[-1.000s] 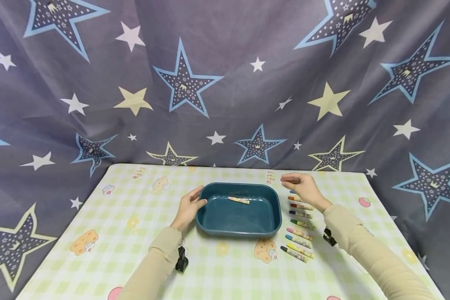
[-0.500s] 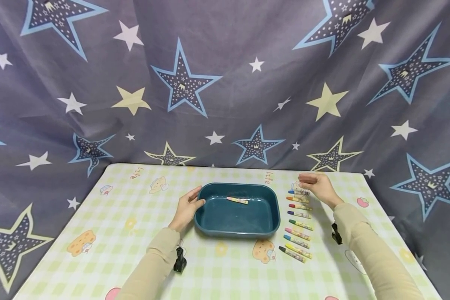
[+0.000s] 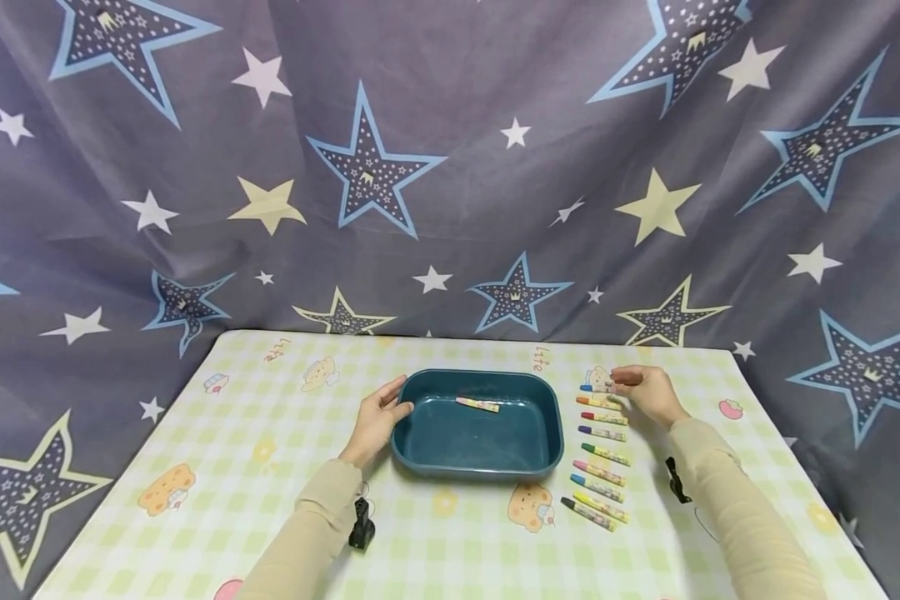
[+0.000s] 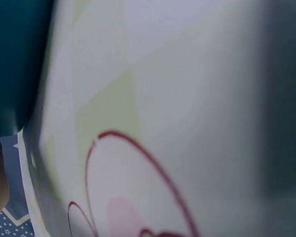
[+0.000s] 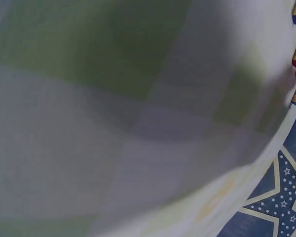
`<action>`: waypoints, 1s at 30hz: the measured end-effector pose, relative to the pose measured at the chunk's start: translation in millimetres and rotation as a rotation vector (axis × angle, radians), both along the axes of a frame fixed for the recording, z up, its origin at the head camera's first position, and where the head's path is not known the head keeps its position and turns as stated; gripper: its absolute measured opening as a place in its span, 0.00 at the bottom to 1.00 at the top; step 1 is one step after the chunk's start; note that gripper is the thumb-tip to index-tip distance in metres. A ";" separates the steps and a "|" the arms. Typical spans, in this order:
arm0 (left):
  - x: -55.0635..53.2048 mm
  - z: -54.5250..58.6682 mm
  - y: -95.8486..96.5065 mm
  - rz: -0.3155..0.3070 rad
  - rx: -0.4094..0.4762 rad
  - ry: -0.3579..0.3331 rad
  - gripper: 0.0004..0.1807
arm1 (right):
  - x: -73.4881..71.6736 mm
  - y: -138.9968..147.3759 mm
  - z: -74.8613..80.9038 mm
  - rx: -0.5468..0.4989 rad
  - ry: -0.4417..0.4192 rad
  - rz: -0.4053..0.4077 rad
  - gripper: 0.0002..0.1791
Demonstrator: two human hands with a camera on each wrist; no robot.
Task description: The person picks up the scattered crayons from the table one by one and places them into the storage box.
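Observation:
In the head view, a dark teal plastic basin (image 3: 476, 477) stands on the table. My left hand (image 3: 375, 423) holds its left side, thumb over the rim and fingers along the outer wall. A single pale pink-tipped crayon (image 3: 477, 404) lies inside the basin, near its back wall. Right of the basin, several wrapped crayons form a column. At the far end of that column, my right hand (image 3: 648, 392) has its thumb and fingertips right at the right end of the blue-tipped crayon (image 3: 596, 388); whether they pinch it I cannot tell.
Below the blue one lie orange (image 3: 598, 403), red (image 3: 603, 418), purple (image 3: 602, 433), green (image 3: 605, 454), pink (image 3: 599, 473), blue (image 3: 597, 488), yellow (image 3: 601, 507) and black-tipped (image 3: 588, 514) crayons. A checkered cloth (image 3: 217, 450) covers the table; a starry curtain (image 3: 450, 167) hangs behind.
My right hand has moved from beside the basin's back right corner rightward, then down to the right end of the far blue-tipped crayon. The left hand keeps its place on the basin.

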State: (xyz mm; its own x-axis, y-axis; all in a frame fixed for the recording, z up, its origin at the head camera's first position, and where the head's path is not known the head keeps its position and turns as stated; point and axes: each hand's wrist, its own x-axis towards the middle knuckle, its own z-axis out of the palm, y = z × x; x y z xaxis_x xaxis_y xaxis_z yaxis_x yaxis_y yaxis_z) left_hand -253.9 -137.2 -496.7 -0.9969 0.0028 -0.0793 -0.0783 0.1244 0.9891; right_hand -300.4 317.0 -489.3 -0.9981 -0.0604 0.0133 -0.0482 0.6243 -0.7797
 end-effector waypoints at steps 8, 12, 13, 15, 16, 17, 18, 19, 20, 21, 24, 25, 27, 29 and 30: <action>0.3 -0.1 -0.1 0.005 -0.007 0.012 0.29 | -2.2 -0.9 -4.9 -0.036 0.004 -0.026 0.18; 1.5 4.4 0.7 -0.013 0.008 0.001 0.30 | 1.5 -0.1 -6.8 -0.018 -0.038 -0.015 0.19; 2.3 7.1 1.0 -0.017 0.016 -0.006 0.30 | 2.3 -0.3 -7.4 -0.013 -0.039 -0.009 0.19; 5.0 13.9 1.6 -0.023 0.023 -0.011 0.30 | 2.3 -1.2 -9.2 0.006 -0.022 -0.001 0.20; 6.5 17.2 1.7 -0.025 0.024 -0.014 0.30 | 1.6 -1.9 -10.2 0.010 -0.013 0.000 0.19; 8.1 20.4 1.8 -0.024 0.023 -0.016 0.30 | 0.5 -2.6 -11.5 0.025 0.002 0.007 0.19; 9.5 23.4 1.9 -0.021 0.021 -0.019 0.30 | -0.7 -3.2 -13.0 0.039 0.014 0.011 0.19; 10.8 25.8 2.0 -0.019 0.017 -0.019 0.29 | -2.0 -4.0 -14.4 0.055 0.027 0.013 0.18; 11.9 27.8 2.3 -0.018 0.011 -0.017 0.29 | -3.1 -4.5 -15.7 0.070 0.036 0.012 0.17; 12.7 29.0 2.4 -0.017 0.008 -0.017 0.29 | -4.2 -5.1 -16.9 0.080 0.039 0.005 0.16; 13.4 29.5 2.5 -0.019 0.002 -0.014 0.29 | -4.7 -6.6 -18.6 0.097 0.037 -0.017 0.13; 13.0 28.8 2.5 -0.021 0.005 -0.012 0.29 | -4.4 -7.2 -18.5 0.095 0.037 -0.023 0.12; 11.2 25.4 2.0 -0.021 0.016 -0.012 0.29 | -3.4 -8.4 -17.9 0.096 0.047 -0.026 0.11; 8.2 19.8 1.0 -0.019 0.029 -0.010 0.29 | -2.7 -9.7 -16.6 0.092 0.064 -0.021 0.10; 6.2 16.2 0.5 -0.016 0.036 -0.009 0.29 | -2.6 -10.0 -16.0 0.097 0.075 -0.017 0.10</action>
